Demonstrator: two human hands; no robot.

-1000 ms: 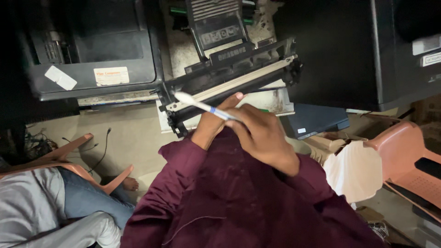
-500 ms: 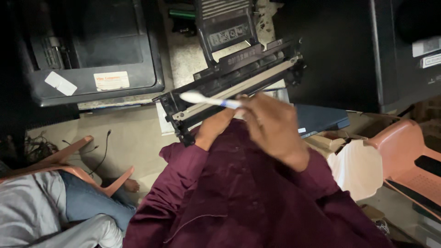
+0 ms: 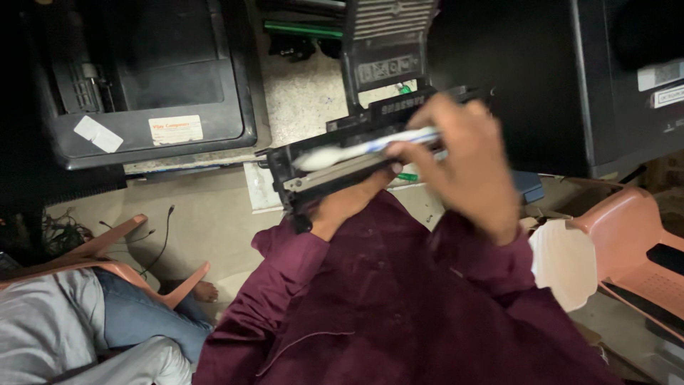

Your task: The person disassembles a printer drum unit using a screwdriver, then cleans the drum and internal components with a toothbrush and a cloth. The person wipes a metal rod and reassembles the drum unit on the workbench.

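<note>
Head view is showing a black printer [image 3: 142, 93] lying on the floor, then a black toner cartridge [image 3: 342, 153] being gripped from below by the left hand [image 3: 349, 203], while the right hand [image 3: 463, 164] is pinching a white-and-blue toothbrush [image 3: 356, 150] against it.

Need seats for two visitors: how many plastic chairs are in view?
2. One chair at lower left, with a person sitting on it; another chair at the right edge, with a dark flat object on its seat. More may be hidden outside the frame.
</note>
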